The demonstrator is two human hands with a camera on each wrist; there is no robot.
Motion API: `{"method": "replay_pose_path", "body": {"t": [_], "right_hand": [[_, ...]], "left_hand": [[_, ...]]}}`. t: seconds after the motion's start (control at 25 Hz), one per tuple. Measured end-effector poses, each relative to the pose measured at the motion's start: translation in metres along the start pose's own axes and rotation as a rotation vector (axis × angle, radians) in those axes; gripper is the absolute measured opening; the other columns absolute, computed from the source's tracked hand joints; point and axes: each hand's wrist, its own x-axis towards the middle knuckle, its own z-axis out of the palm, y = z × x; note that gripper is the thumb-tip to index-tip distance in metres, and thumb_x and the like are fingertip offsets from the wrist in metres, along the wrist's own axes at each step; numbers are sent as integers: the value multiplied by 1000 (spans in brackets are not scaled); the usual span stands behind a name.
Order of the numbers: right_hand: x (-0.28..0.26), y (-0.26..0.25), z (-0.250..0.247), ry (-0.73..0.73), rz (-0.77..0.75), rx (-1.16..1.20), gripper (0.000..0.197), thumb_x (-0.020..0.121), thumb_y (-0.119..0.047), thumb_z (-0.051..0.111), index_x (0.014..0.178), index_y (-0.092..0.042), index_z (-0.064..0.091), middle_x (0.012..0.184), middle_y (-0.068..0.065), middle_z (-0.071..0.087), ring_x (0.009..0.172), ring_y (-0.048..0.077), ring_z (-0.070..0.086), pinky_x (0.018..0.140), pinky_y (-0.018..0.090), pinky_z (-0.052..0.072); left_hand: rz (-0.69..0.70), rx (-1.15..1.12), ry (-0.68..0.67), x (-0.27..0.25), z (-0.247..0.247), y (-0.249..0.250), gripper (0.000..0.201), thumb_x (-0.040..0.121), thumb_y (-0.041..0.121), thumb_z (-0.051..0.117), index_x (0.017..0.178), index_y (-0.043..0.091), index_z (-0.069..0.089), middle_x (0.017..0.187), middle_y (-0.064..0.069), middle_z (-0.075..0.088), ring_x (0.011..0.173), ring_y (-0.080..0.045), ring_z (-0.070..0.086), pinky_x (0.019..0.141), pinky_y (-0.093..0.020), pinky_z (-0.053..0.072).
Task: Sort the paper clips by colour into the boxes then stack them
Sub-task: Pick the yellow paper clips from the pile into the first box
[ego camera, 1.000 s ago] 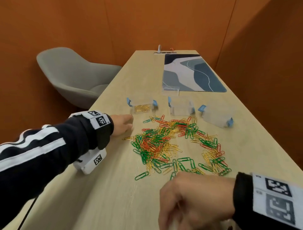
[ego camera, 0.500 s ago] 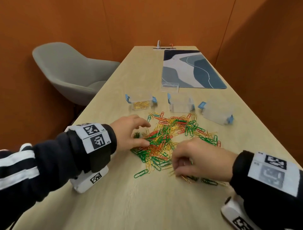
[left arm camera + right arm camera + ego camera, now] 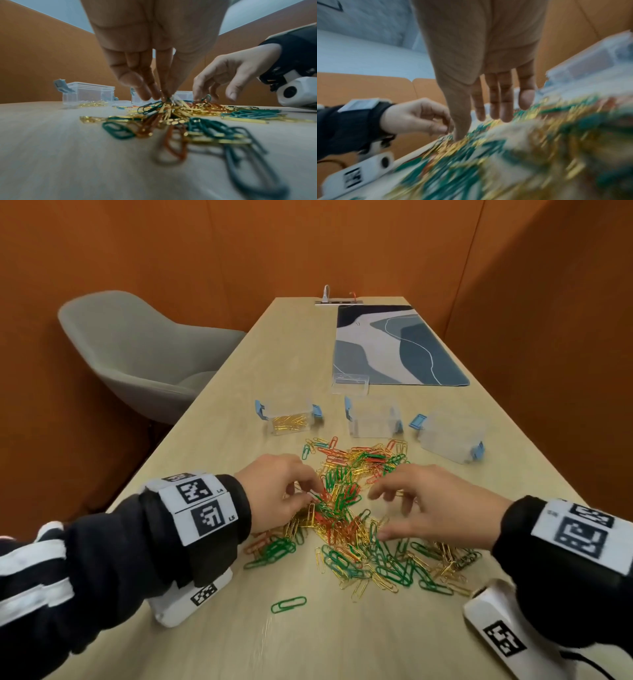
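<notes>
Paper clips (image 3: 346,508): gold, green and red, mixed in one loose heap on the near half of the table (image 3: 212,642), just near of the boxes; a single green clip (image 3: 288,604) lies apart on the near side. Placement suits short carries from heap to boxes.

Left box (image 3: 289,416): clear, lid off, blue latches swung out, holding gold clips only; evidently the gold bin.

Middle box (image 3: 373,421) and right box (image 3: 452,436): clear; contents cannot be told. Judged reserved for the other two colours.

Loose lid (image 3: 350,383): far of the middle box, on the near edge of the mat (image 3: 397,344), out of the working area.

Left hand (image 3: 274,494): at the left of the heap, fingertips (image 3: 149,93) bunched narrow and pinching a small tuft of clips, with gold and green in it; which colour is wanted cannot be told.

Right hand (image 3: 431,505): above the right of the heap, fingers (image 3: 494,102) spread wide, holding nothing; the thumb tip seems to touch the clips. Probably poised to rake or pick.

Status: sorting early; stacking not begun.
</notes>
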Motion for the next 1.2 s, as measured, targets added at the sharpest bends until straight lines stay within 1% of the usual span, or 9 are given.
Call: {"method": "replay_pose_path", "body": {"t": [0.2, 0.36, 0.52, 0.64, 0.76, 0.84, 0.96, 1.08, 1.2], "right_hand": [[-4, 39, -18, -27, 328, -97, 107, 56, -62, 74, 145, -28, 24, 138, 4, 34, 121, 22, 45, 104, 32, 37], [5, 30, -8, -68, 135, -35, 77, 66, -48, 77, 134, -37, 43, 120, -4, 44, 96, 8, 46, 88, 21, 38], [14, 20, -3, -10, 42, 40, 47, 72, -44, 75, 115, -34, 61, 108, -6, 56, 75, -2, 47, 74, 20, 40], [19, 22, -6, 110, 73, 53, 59, 71, -48, 73, 124, -31, 55, 121, -4, 53, 90, 7, 52, 79, 20, 40], [29, 13, -1, 77, 7, 4, 82, 70, -50, 73, 141, -31, 36, 143, -5, 34, 126, 13, 39, 102, 23, 31], [37, 4, 6, 48, -61, -27, 80, 75, -47, 70, 144, -30, 31, 147, -6, 31, 135, 13, 28, 111, 27, 25], [46, -1, 12, 37, -102, -101, 56, 84, -39, 63, 136, -27, 45, 136, -5, 46, 128, 15, 36, 108, 30, 31], [39, 4, 6, 71, -63, -42, 31, 85, -29, 65, 116, -23, 63, 117, -6, 59, 109, 10, 51, 89, 18, 39], [31, 10, -2, 162, -18, 129, 23, 84, -26, 67, 107, -23, 68, 108, -7, 65, 93, 6, 57, 76, 13, 43]], "left_hand": [[-33, 63, 17, 41, -1, 3, 43, 96, 29, 45, 138, 23, 42, 141, 5, 44, 128, -12, 41, 108, -28, 30], [-8, 144, -192, 71, 1, 9, 51, 94, 35, 49, 143, 25, 35, 143, 4, 44, 127, -15, 44, 107, -29, 32], [31, 107, -115, 55, 3, 3, 37, 92, 33, 52, 128, 25, 54, 127, 7, 54, 114, -11, 51, 101, -26, 39], [-13, 55, 5, 40, 0, -3, 49, 83, 48, 59, 124, 22, 56, 119, 4, 55, 105, -10, 52, 90, -22, 41], [-12, 77, -112, 41, 0, 4, 64, 72, 57, 66, 126, 24, 56, 112, 2, 56, 87, -8, 49, 80, -21, 41], [8, 100, -146, 46, 3, 11, 59, 73, 53, 69, 124, 25, 59, 109, 1, 58, 83, -8, 48, 76, -20, 39], [-9, 43, -136, 47, 3, 12, 41, 77, 38, 71, 115, 23, 66, 95, 5, 63, 80, -5, 50, 73, -15, 37], [-49, -10, -77, 40, 1, 6, 25, 81, 27, 69, 105, 19, 72, 96, 4, 71, 80, -3, 54, 78, -14, 43], [-73, -44, -7, 34, 0, 3, 21, 86, 28, 63, 101, 18, 73, 97, 3, 71, 80, -4, 55, 81, -17, 46]]}}
